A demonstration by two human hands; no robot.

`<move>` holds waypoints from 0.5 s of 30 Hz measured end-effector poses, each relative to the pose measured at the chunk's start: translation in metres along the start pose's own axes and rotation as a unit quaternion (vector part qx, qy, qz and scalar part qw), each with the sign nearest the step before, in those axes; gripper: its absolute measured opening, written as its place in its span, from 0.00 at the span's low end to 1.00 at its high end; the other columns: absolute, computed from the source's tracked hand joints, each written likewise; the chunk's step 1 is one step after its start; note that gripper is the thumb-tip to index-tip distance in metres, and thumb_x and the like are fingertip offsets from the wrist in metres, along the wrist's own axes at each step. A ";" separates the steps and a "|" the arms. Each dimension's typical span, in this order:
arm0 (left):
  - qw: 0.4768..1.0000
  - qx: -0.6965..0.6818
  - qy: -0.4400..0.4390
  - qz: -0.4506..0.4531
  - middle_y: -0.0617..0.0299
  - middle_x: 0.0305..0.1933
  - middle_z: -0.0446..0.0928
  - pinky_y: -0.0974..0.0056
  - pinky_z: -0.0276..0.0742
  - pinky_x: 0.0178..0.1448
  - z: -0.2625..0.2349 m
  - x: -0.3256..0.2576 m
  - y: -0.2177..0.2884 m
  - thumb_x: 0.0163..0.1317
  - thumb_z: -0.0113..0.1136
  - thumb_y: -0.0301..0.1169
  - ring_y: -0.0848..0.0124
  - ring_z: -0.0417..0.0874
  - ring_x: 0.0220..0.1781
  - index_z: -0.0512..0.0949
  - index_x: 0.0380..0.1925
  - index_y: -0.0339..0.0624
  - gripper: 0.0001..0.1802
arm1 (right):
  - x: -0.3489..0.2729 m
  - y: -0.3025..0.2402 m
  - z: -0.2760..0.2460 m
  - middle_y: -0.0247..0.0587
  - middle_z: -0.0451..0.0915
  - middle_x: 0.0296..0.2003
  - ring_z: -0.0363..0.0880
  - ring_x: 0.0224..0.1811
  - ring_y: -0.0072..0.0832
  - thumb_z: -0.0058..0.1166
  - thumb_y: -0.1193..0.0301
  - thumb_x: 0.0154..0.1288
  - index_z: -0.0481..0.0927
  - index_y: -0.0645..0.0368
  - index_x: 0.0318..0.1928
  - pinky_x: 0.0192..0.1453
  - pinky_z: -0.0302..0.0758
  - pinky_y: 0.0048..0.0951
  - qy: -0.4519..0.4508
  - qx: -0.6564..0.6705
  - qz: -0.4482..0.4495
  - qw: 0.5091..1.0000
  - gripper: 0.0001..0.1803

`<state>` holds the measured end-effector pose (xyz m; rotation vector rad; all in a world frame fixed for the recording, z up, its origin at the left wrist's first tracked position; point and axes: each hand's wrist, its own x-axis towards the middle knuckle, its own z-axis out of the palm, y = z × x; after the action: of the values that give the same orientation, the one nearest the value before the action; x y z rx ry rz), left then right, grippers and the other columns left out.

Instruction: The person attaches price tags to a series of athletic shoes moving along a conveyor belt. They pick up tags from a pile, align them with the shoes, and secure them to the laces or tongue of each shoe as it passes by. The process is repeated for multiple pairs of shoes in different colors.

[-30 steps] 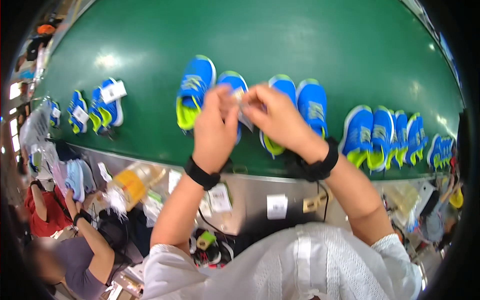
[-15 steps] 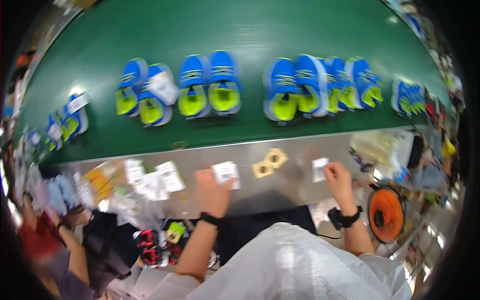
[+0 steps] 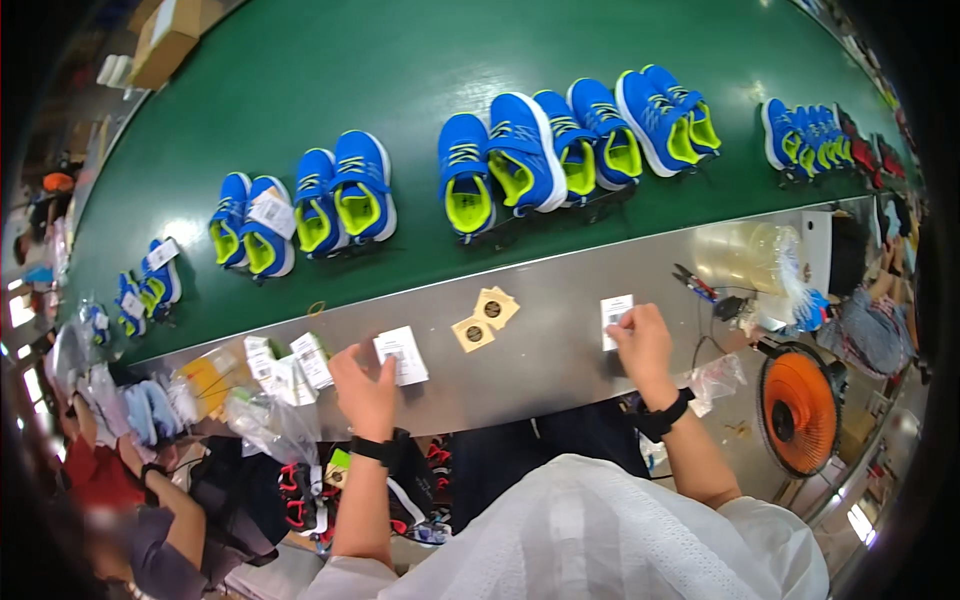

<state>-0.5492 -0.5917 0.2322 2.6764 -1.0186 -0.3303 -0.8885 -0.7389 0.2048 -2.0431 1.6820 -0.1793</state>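
White label sheet [image 3: 401, 355] under fingertips of left hand [image 3: 365, 385], fingers spread, wrist bent back. Second label [image 3: 615, 318] pinched at edge by right hand [image 3: 642, 343], forearm angled in over steel ledge [image 3: 560, 340].

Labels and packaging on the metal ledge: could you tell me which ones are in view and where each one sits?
White rectangular label: under the right hand.
White rectangular card: at the left hand fingertips.
Two tan square tags, dark round centres: between the hands.
White tags: left of the left hand.
Clear plastic bag: right end of the ledge.
White tag: on a blue shoe.
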 end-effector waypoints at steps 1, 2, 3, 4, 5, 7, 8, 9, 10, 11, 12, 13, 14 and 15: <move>0.999 -0.027 -0.008 0.030 0.51 0.47 0.68 0.57 0.73 0.42 -0.008 -0.004 0.014 0.48 0.67 0.31 0.58 0.74 0.36 0.70 0.46 0.38 0.25 | -0.001 0.000 -0.004 0.42 0.71 0.34 0.73 0.38 0.41 0.68 0.69 0.44 0.71 0.56 0.36 0.39 0.71 0.40 -0.011 -0.022 0.009 1.000 0.21; 0.993 -0.029 0.006 0.112 0.54 0.45 0.70 0.59 0.73 0.41 -0.008 -0.010 0.023 0.48 0.67 0.30 0.59 0.75 0.37 0.71 0.44 0.38 0.22 | 0.000 -0.007 -0.008 0.43 0.70 0.37 0.72 0.41 0.42 0.68 0.70 0.43 0.71 0.57 0.38 0.41 0.71 0.40 0.007 -0.020 0.013 1.000 0.22; 0.987 -0.130 -0.082 0.050 0.54 0.44 0.72 0.60 0.74 0.41 -0.011 -0.022 0.047 0.48 0.66 0.30 0.59 0.75 0.40 0.72 0.42 0.40 0.20 | 0.001 -0.011 -0.011 0.44 0.70 0.40 0.71 0.44 0.43 0.69 0.70 0.43 0.71 0.57 0.40 0.44 0.71 0.40 0.024 -0.020 0.017 0.999 0.24; 0.975 -0.141 -0.136 0.105 0.54 0.43 0.73 0.60 0.75 0.42 -0.011 -0.030 0.070 0.49 0.66 0.30 0.58 0.76 0.43 0.73 0.40 0.41 0.18 | 0.002 -0.013 -0.013 0.45 0.69 0.43 0.70 0.48 0.45 0.69 0.70 0.42 0.71 0.57 0.42 0.46 0.71 0.40 0.041 -0.023 0.021 0.999 0.25; 0.971 -0.131 -0.115 0.161 0.54 0.44 0.72 0.58 0.75 0.42 -0.001 -0.036 0.085 0.49 0.66 0.31 0.57 0.76 0.44 0.73 0.41 0.41 0.19 | 0.004 -0.011 -0.014 0.47 0.67 0.47 0.65 0.53 0.46 0.71 0.70 0.39 0.70 0.57 0.50 0.51 0.70 0.39 0.018 -0.017 0.049 0.998 0.34; 0.977 -0.088 -0.049 0.189 0.54 0.45 0.71 0.56 0.74 0.47 0.021 -0.027 0.112 0.45 0.70 0.34 0.56 0.74 0.48 0.73 0.44 0.40 0.26 | 0.015 -0.010 -0.018 0.47 0.67 0.49 0.66 0.53 0.45 0.72 0.69 0.36 0.70 0.56 0.51 0.52 0.69 0.40 0.022 -0.009 -0.004 1.000 0.37; 0.978 -0.077 -0.055 0.184 0.54 0.45 0.71 0.56 0.73 0.47 0.028 -0.019 0.118 0.44 0.71 0.34 0.55 0.73 0.48 0.73 0.45 0.40 0.27 | 0.023 -0.013 -0.020 0.46 0.67 0.50 0.66 0.53 0.45 0.73 0.68 0.34 0.71 0.56 0.52 0.53 0.68 0.41 0.026 -0.005 -0.030 0.999 0.39; 0.979 -0.070 -0.063 0.180 0.53 0.46 0.70 0.56 0.73 0.48 0.038 -0.012 0.125 0.42 0.72 0.34 0.55 0.73 0.48 0.73 0.46 0.40 0.29 | 0.034 -0.018 -0.026 0.45 0.67 0.50 0.66 0.53 0.44 0.73 0.68 0.33 0.71 0.55 0.52 0.54 0.67 0.41 0.017 -0.019 -0.079 0.997 0.39; 0.980 -0.063 -0.070 0.173 0.53 0.46 0.70 0.56 0.73 0.48 0.046 -0.007 0.129 0.41 0.73 0.34 0.54 0.72 0.48 0.72 0.47 0.40 0.30 | 0.045 -0.023 -0.033 0.44 0.68 0.51 0.66 0.54 0.43 0.73 0.68 0.31 0.71 0.55 0.52 0.55 0.66 0.42 0.005 -0.034 -0.131 0.991 0.40; 0.982 -0.044 -0.076 0.170 0.54 0.45 0.69 0.56 0.72 0.48 0.053 -0.003 0.128 0.39 0.74 0.34 0.54 0.72 0.47 0.72 0.48 0.40 0.33 | 0.058 -0.027 -0.037 0.43 0.68 0.52 0.66 0.54 0.43 0.73 0.67 0.30 0.72 0.54 0.52 0.56 0.65 0.43 -0.007 -0.049 -0.183 0.982 0.41; 0.980 -0.047 -0.097 0.168 0.53 0.45 0.69 0.56 0.72 0.48 0.054 0.000 0.131 0.39 0.74 0.34 0.54 0.72 0.47 0.72 0.48 0.40 0.33 | 0.069 -0.025 -0.037 0.42 0.69 0.51 0.66 0.54 0.42 0.73 0.67 0.29 0.72 0.54 0.51 0.57 0.64 0.43 -0.014 -0.043 -0.203 0.978 0.40; 0.977 -0.051 -0.120 0.167 0.53 0.45 0.69 0.56 0.72 0.48 0.051 0.001 0.134 0.39 0.74 0.34 0.54 0.72 0.47 0.72 0.47 0.40 0.32 | 0.079 -0.021 -0.037 0.40 0.70 0.51 0.66 0.54 0.42 0.73 0.67 0.28 0.73 0.53 0.50 0.57 0.63 0.44 -0.021 -0.038 -0.219 0.975 0.40; 0.974 -0.054 -0.143 0.165 0.53 0.45 0.69 0.56 0.72 0.48 0.048 0.002 0.137 0.39 0.74 0.34 0.54 0.72 0.47 0.72 0.47 0.40 0.32 | 0.088 -0.017 -0.037 0.38 0.71 0.50 0.66 0.54 0.42 0.73 0.67 0.28 0.74 0.53 0.50 0.58 0.63 0.45 -0.029 -0.033 -0.236 0.971 0.39; 0.975 -0.057 -0.116 0.181 0.54 0.45 0.69 0.56 0.73 0.46 0.046 0.000 0.137 0.41 0.73 0.33 0.55 0.73 0.45 0.72 0.46 0.40 0.30 | 0.097 -0.017 -0.037 0.36 0.73 0.45 0.68 0.52 0.40 0.72 0.68 0.29 0.74 0.53 0.47 0.56 0.64 0.42 -0.042 -0.017 -0.247 0.968 0.36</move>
<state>-0.6472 -0.6977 0.2325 2.3276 -1.4775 -0.6115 -0.8655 -0.8396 0.2247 -2.4255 1.1047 -0.2235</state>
